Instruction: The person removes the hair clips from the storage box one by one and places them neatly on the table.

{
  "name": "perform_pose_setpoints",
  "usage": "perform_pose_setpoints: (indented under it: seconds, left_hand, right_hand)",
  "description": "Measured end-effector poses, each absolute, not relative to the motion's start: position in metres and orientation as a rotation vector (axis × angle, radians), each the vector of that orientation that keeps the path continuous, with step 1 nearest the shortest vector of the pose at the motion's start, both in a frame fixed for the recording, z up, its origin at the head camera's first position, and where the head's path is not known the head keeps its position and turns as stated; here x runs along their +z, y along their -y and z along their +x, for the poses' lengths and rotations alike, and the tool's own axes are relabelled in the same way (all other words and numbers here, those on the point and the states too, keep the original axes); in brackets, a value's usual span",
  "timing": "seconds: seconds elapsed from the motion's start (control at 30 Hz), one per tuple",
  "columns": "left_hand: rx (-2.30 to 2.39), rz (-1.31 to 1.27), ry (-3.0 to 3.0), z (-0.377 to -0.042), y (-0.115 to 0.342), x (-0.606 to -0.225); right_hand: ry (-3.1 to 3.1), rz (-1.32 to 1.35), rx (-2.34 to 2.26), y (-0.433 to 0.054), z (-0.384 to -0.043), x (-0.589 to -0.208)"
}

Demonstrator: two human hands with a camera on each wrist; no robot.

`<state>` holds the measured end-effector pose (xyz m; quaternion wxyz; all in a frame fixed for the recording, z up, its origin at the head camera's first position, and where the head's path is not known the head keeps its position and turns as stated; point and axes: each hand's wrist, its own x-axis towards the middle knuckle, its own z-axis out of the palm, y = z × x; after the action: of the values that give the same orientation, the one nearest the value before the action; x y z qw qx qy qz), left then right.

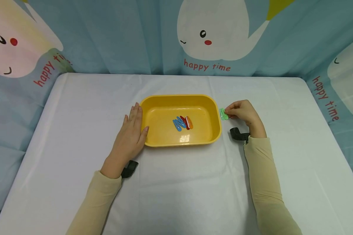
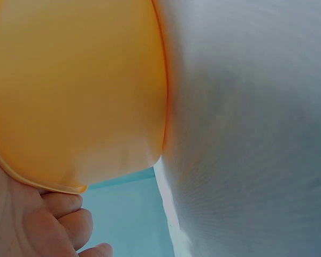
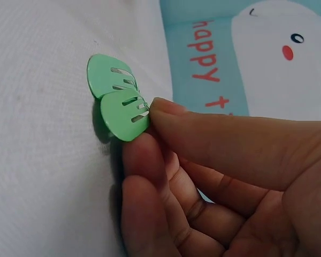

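A yellow tray [image 1: 180,142] stands on the white table, with several snap hair clips in blue [image 1: 177,125], red and orange [image 1: 189,122] lying together on its floor. My left hand [image 1: 129,130] rests along the tray's left end, fingers straight and thumb over the rim; the left wrist view has the palm against the tray's outer wall [image 2: 80,96]. Just right of the tray, my right hand [image 1: 243,112] pinches a green hair clip [image 3: 123,115] between thumb and forefinger. Another green clip [image 3: 104,72] overlaps it from behind, close over the cloth.
A white cloth [image 1: 182,195] with light creases covers the table. Blue curtains [image 1: 120,36] printed with white whales hang along the back and both sides. Black wrist cameras sit under the left [image 1: 130,168] and right [image 1: 239,133] wrists.
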<state>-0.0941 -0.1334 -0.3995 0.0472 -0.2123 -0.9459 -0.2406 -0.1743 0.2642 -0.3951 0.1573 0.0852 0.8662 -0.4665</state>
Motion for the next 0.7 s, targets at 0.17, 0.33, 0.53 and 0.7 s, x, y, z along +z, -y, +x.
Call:
perform_pose_setpoints:
  seconds: [0.17,0.33,0.53,0.7]
  left_hand:
    - [-0.742,-0.642,2.876,-0.0944,0.1361,-0.3990]
    - [-0.746,-0.642,2.895,-0.0948,0.1354,-0.3989]
    - [-0.729,-0.654,2.886,-0.0952,0.1343,-0.4013]
    - [-0.726,-0.655,2.877,-0.0949,0.1347,-0.4009]
  right_hand:
    - [-2.477,0.218,-1.304,-0.2609,-0.1745,-0.3916]
    - [-2.476,0.213,-1.283,-0.2614,-0.1718,-0.3884]
    - [-2.455,0.227,-1.301,-0.2641,-0.1703,-0.3880]
    - [-2.432,0.228,-1.330,-0.2649,-0.1712,-0.3880]
